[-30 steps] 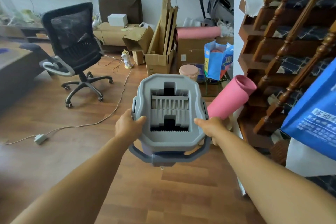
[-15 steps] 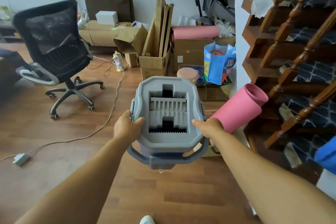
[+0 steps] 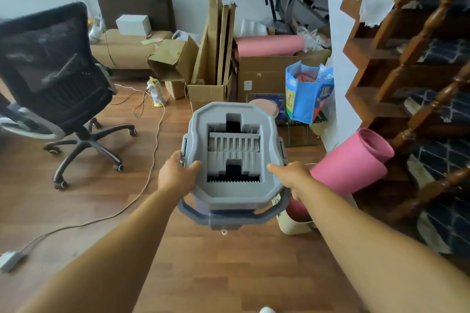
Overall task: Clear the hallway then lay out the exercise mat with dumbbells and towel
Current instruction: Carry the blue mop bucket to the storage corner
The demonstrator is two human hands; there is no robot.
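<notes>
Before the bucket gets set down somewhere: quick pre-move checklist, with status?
1. Left hand grips the mop bucket rim: ok.
2. Right hand grips the opposite rim: ok.
3. Bucket level: ok, roughly upright.
4. Floor path: not ok, a power cable trails across the boards to the left.
5. Right-side clearance: not ok, rolled pink mat leans close beside the bucket.
6. Water inside: cannot tell; a drop hangs under the handle.

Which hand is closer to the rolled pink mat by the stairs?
Right. The right hand grips the bucket beside the mat; the left hand holds the far side.
</notes>
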